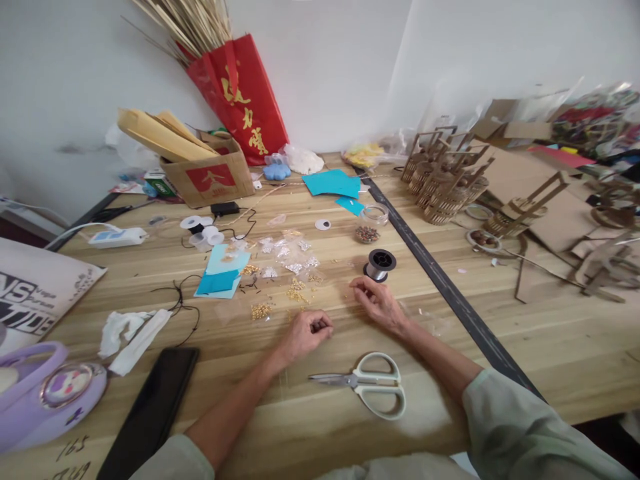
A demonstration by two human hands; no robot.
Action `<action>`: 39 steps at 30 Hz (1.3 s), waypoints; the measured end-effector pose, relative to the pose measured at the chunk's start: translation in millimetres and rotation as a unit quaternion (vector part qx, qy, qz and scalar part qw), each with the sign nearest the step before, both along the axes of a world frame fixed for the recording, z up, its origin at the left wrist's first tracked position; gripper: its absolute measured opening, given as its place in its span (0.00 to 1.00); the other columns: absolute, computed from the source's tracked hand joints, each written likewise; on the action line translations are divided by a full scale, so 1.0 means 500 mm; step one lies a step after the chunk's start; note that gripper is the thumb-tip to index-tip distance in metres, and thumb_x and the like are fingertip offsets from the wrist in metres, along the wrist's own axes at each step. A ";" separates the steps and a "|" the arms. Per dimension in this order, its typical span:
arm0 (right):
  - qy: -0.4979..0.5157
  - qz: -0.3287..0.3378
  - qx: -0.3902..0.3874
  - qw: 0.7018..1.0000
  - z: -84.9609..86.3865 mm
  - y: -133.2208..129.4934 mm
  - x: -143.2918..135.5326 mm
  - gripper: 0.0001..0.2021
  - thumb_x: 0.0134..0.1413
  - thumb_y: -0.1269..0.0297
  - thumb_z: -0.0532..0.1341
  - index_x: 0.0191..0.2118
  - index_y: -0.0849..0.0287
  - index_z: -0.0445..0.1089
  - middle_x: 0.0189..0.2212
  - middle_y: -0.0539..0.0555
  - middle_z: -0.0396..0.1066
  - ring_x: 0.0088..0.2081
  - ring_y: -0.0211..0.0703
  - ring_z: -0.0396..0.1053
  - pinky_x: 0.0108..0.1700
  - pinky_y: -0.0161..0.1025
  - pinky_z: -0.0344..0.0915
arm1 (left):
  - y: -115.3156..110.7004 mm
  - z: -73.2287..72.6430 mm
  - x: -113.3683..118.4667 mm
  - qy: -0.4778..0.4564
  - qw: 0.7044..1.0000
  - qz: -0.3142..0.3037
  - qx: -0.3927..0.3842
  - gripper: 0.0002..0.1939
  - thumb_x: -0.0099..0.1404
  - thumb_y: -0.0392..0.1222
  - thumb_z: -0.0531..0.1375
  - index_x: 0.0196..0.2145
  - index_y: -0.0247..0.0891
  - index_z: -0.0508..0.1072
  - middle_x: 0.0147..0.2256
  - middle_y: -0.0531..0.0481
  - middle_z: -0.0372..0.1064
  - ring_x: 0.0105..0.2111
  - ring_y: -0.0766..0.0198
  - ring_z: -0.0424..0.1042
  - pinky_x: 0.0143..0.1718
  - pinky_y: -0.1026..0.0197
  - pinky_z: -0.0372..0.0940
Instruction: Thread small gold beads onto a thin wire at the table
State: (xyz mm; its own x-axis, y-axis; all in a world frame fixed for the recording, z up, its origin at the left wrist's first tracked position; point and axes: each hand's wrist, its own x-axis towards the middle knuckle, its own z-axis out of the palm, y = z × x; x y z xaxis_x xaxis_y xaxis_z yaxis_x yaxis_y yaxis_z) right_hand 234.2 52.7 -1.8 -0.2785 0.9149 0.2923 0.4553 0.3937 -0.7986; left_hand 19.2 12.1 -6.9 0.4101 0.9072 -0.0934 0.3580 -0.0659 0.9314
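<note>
My left hand rests on the table with its fingers curled around small dark beads. My right hand is bent at the fingers beside a spool of thin wire; its thumb and forefinger come together, and anything between them is too small to make out. Scissors with pale handles lie between my forearms, their blades pointing left. Small gold pieces lie in piles beyond my left hand. Clear bags with silvery pieces are farther back. A round dish of mixed beads sits behind the spool.
A black phone and a purple object lie at the left. Blue sheets are near the beads. Small bamboo baskets and cardboard stand at the back right; a box and red bag stand behind.
</note>
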 end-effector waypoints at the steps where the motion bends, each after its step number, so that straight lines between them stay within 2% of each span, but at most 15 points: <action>1: 0.006 -0.020 -0.003 1.000 0.000 0.004 0.004 0.08 0.58 0.64 0.53 0.39 0.60 0.66 0.26 0.51 0.66 0.26 0.36 0.64 0.24 0.31 0.58 | 0.001 -0.001 0.000 -0.007 1.000 0.000 -0.005 0.05 0.56 0.37 0.59 0.26 0.33 0.71 0.22 0.51 0.69 0.22 0.71 0.62 0.24 0.68 0.57; 4: 0.033 -0.054 -0.005 0.998 0.000 0.013 0.015 0.10 0.59 0.62 0.53 0.42 0.59 0.67 0.29 0.53 0.69 0.31 0.39 0.67 0.27 0.31 0.61 | 0.004 0.001 -0.002 -0.024 0.999 0.001 -0.024 0.05 0.55 0.37 0.59 0.25 0.33 0.71 0.22 0.51 0.69 0.21 0.71 0.63 0.24 0.69 0.57; 6: 0.060 -0.053 -0.012 0.997 0.000 0.017 0.019 0.11 0.60 0.61 0.53 0.44 0.59 0.66 0.30 0.53 0.69 0.33 0.39 0.68 0.29 0.32 0.63 | 0.006 0.003 -0.003 -0.030 0.999 0.002 -0.038 0.05 0.55 0.37 0.59 0.25 0.33 0.71 0.22 0.51 0.70 0.22 0.71 0.63 0.24 0.69 0.57; 10: 0.133 -0.016 -0.048 0.990 0.001 0.022 0.020 0.11 0.59 0.58 0.54 0.41 0.58 0.68 0.30 0.53 0.69 0.34 0.39 0.67 0.34 0.35 0.66 | 0.007 0.006 -0.004 -0.041 0.998 0.001 -0.053 0.05 0.55 0.38 0.60 0.26 0.32 0.70 0.23 0.50 0.71 0.22 0.70 0.65 0.25 0.68 0.58; 14: 0.193 0.025 -0.099 0.976 0.016 0.018 0.015 0.11 0.57 0.56 0.56 0.36 0.59 0.69 0.30 0.53 0.68 0.33 0.39 0.67 0.32 0.35 0.66 | 0.007 0.009 -0.004 -0.047 0.997 -0.001 -0.062 0.06 0.55 0.39 0.60 0.27 0.32 0.70 0.23 0.49 0.71 0.23 0.70 0.66 0.25 0.68 0.58; 17: 0.153 0.072 -0.141 0.975 0.034 0.003 0.005 0.11 0.55 0.57 0.59 0.36 0.60 0.69 0.31 0.53 0.69 0.33 0.38 0.66 0.31 0.33 0.64 | 0.006 0.014 -0.004 -0.048 0.997 0.002 -0.063 0.06 0.56 0.39 0.59 0.27 0.32 0.70 0.24 0.49 0.71 0.23 0.69 0.66 0.25 0.68 0.58; 20: 0.051 0.139 -0.165 0.975 0.045 -0.018 -0.011 0.10 0.53 0.60 0.61 0.37 0.62 0.71 0.34 0.54 0.71 0.31 0.37 0.66 0.30 0.31 0.60 | 0.006 0.018 -0.005 -0.047 0.997 0.002 -0.061 0.07 0.56 0.39 0.60 0.27 0.32 0.70 0.24 0.49 0.71 0.23 0.69 0.67 0.26 0.68 0.59; 24: 0.003 0.204 -0.168 0.964 0.032 -0.037 -0.032 0.09 0.50 0.63 0.63 0.37 0.63 0.72 0.29 0.51 0.70 0.26 0.33 0.62 0.26 0.30 0.57 | 0.008 0.020 -0.005 -0.040 0.998 0.001 -0.052 0.07 0.56 0.39 0.59 0.27 0.32 0.71 0.24 0.49 0.71 0.23 0.70 0.66 0.25 0.68 0.59; 30: -0.057 0.204 -0.113 0.971 0.006 -0.039 -0.037 0.06 0.52 0.67 0.61 0.34 0.62 0.73 0.26 0.51 0.70 0.25 0.33 0.62 0.27 0.30 0.57 | 0.006 0.021 -0.003 -0.045 0.997 0.006 -0.060 0.07 0.56 0.39 0.60 0.27 0.31 0.72 0.24 0.49 0.71 0.22 0.71 0.65 0.24 0.69 0.59; 35: -0.073 0.205 -0.086 0.972 0.010 -0.037 -0.034 0.06 0.54 0.68 0.59 0.33 0.62 0.72 0.26 0.50 0.69 0.25 0.32 0.61 0.28 0.30 0.56 | 0.007 0.019 -0.002 -0.063 0.996 0.003 -0.068 0.08 0.57 0.40 0.59 0.28 0.31 0.71 0.26 0.47 0.72 0.24 0.69 0.67 0.25 0.67 0.64; 39: -0.065 0.203 -0.090 0.973 0.014 -0.038 -0.034 0.05 0.54 0.68 0.58 0.32 0.63 0.70 0.23 0.49 0.66 0.23 0.31 0.59 0.26 0.29 0.55 | 0.008 0.018 -0.002 -0.063 0.995 0.002 -0.075 0.08 0.58 0.41 0.59 0.29 0.31 0.70 0.27 0.46 0.73 0.22 0.70 0.67 0.24 0.67 0.64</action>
State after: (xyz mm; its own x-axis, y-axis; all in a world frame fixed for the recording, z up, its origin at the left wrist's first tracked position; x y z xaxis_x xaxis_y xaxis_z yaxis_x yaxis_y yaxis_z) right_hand 217.4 33.8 5.3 -0.6514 0.7550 0.0758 0.3929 0.4211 -0.8175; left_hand 18.0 15.9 1.9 0.4235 0.8886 -0.1760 0.2378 0.0784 0.9681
